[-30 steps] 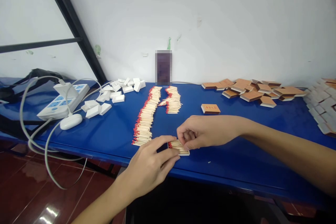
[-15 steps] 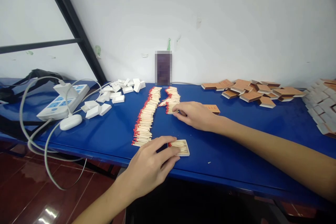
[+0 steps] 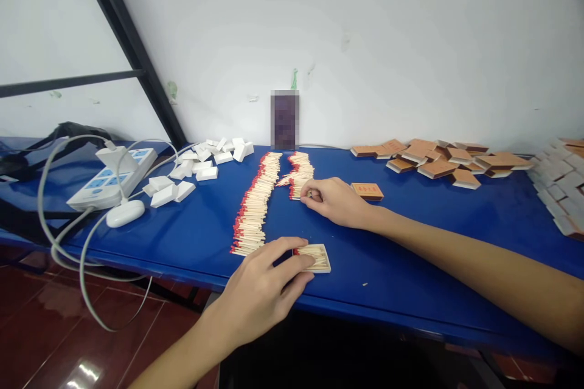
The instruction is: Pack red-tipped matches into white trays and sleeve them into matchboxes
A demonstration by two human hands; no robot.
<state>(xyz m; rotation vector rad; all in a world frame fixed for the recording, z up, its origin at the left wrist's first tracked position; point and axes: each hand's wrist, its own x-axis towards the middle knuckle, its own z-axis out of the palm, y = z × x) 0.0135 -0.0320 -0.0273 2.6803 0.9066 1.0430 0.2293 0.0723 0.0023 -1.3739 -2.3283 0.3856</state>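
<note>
Near the front edge of the table, my left hand (image 3: 262, 285) has its fingers and thumb around a white matchbox tray (image 3: 323, 266) with red-tipped matches in it. My right hand (image 3: 340, 202) is at the near end of a short row of matches (image 3: 298, 167), thumb and forefinger pinched on matches, partly hidden by the fingers. To the left runs a longer row of matches (image 3: 253, 206), red heads facing left. Just behind my right wrist lies an orange matchbox cover (image 3: 367, 191).
White matchbox trays (image 3: 207, 173) lie at the back left, beside a power strip (image 3: 109, 179) with looping cables. Orange matchbox covers (image 3: 438, 167) are heaped at the back right. More boxes (image 3: 563, 188) stack at the far right. A blurred-out dark object (image 3: 285, 120) leans against the wall.
My right hand has curled its fingers a little more and shifted slightly, uncovering more of the orange cover. My left hand stays on the tray.
</note>
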